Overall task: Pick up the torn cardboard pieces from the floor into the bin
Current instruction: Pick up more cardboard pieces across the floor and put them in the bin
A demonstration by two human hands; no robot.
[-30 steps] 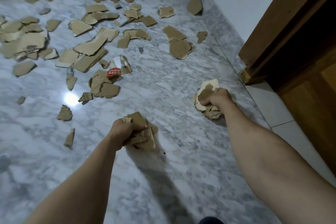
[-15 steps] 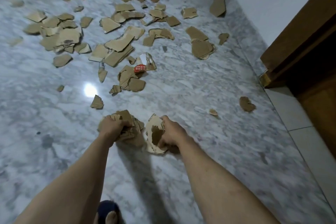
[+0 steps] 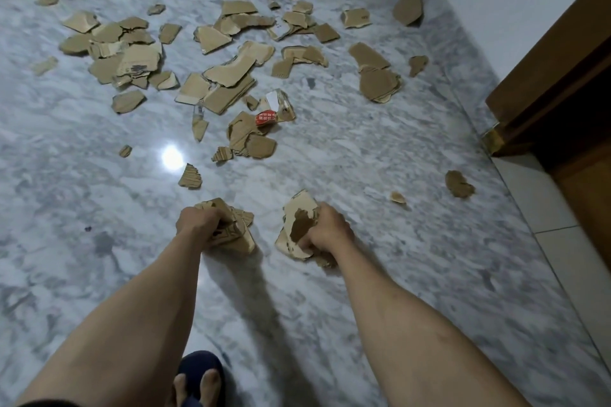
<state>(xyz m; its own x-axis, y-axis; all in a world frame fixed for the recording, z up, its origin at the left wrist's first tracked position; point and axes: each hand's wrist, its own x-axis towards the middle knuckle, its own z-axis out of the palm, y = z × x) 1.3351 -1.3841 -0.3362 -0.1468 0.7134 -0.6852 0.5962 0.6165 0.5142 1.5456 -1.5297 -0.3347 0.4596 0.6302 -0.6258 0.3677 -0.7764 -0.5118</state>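
Now, from the head view, our left hand (image 3: 195, 221) clamps one cardboard bundle (image 3: 236, 228), our right hand (image 3: 325, 228) another wad (image 3: 297, 225). Loose cardboard pieces (image 3: 231, 71) lie ahead of both; no bin shows.

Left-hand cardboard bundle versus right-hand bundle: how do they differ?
The left-hand bundle is a plain brown wad; the right-hand bundle shows a pale face with a torn brown patch. The left hand covers its bundle from above; the right hand grips from the side. Both are clenched above the floor.
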